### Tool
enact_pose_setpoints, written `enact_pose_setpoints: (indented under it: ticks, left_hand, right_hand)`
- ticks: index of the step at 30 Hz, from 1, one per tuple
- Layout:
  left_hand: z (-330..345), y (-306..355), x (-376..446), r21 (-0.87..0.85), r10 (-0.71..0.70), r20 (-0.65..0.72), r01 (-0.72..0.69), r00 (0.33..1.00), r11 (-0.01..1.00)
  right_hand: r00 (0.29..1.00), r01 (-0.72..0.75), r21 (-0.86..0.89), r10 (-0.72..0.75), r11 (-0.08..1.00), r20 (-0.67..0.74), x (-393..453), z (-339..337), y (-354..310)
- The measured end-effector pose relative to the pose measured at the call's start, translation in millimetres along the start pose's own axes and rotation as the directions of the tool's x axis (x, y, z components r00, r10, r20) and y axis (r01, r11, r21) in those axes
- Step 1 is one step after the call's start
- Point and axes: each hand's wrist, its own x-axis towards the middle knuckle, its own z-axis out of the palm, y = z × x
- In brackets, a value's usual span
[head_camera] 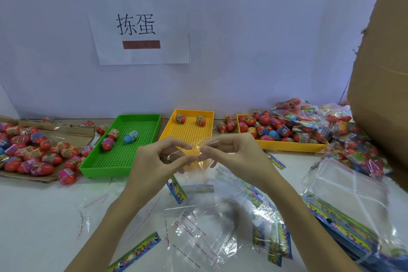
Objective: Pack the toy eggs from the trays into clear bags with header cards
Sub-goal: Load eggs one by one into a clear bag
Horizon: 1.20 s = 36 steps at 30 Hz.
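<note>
Both forearms are reaching forward over the white table [39,210], left hand [154,161] and right hand [234,152] pinching a clear bag [196,150] between thumbs and fingertips, raised above loose header cards [176,190]. Beyond, toy eggs [110,139] are lying in the green tray [123,161] and yellow tray [189,134].

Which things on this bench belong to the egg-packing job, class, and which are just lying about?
Part of the job:
- clear bag, pinched by left hand and right hand
- green tray holding three eggs
- middle yellow tray holding two eggs
- right yellow tray, heaped with eggs
- header cards

Just lying about:
- paper sign
- cardboard box
- peeled strips
</note>
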Motion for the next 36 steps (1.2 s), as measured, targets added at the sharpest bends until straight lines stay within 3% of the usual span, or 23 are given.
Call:
enact_pose_setpoints:
  ticks: [2, 4, 9, 17, 20, 22, 24, 27, 30, 32, 34, 36]
  left_hand:
    - [1, -1, -1, 0.027, 0.033, -0.025, -0.032, 0.999, 0.999]
    - [2, -2, -1, 0.047, 0.072, -0.038, -0.07, 0.997, 0.996]
    - [3, -3, -3, 0.067, 0.105, -0.024, -0.103, 0.994, 0.992]
    - [1, -1, -1, 0.168, 0.138, 0.006, -0.137, 0.99, 0.976]
    - [-3, -3, -1, 0.32, 0.225, 0.138, -0.258, 0.965, 0.912]
    - [-2, -3, 0, 0.464, 0.288, 0.241, -0.37, 0.927, 0.805]
    - [4, -2, -1, 0.54, 0.321, 0.286, -0.429, 0.903, 0.724]
    - [13, -1, -5, 0.494, 0.272, 0.255, -0.367, 0.928, 0.788]
    - [11, -4, -3, 0.353, 0.166, 0.207, -0.232, 0.964, 0.906]
    - [11, -6, -3, 0.308, 0.112, 0.143, -0.152, 0.983, 0.939]
    - [11, -7, -3, 0.233, 0.031, 0.079, -0.049, 0.996, 0.971]
    - [12, -7, -4, 0.18, -0.04, 0.043, 0.031, 0.998, 0.983]
  right_hand:
    - [0.999, 0.028, -0.162, -0.034, 0.986, -0.035, 0, 0, 4]
    - [0.997, 0.049, -0.207, -0.061, 0.977, -0.052, 1, 1, 7]
    - [0.998, 0.053, -0.047, -0.052, 0.997, 0.035, 2, 5, 6]
    - [0.977, -0.171, 0.211, 0.138, 0.962, 0.161, 0, 9, 6]
    - [0.996, -0.06, 0.033, 0.057, 0.998, 0.068, 1, 10, 11]
    - [0.998, 0.014, -0.096, -0.007, 0.995, 0.068, 0, 12, 10]
    - [0.995, 0.04, -0.103, -0.03, 0.994, 0.099, -1, 15, 9]
    - [0.987, 0.117, -0.153, -0.098, 0.981, 0.125, -3, 22, 6]
    - [0.974, 0.222, -0.143, -0.227, 0.964, -0.016, -1, 16, 4]
    - [0.958, 0.197, -0.077, -0.208, 0.977, -0.197, 3, 7, 7]
    - [0.883, 0.126, -0.209, -0.206, 0.97, -0.422, 6, -3, 17]
    - [0.793, -0.068, -0.428, -0.211, 0.901, -0.572, 6, -12, 31]
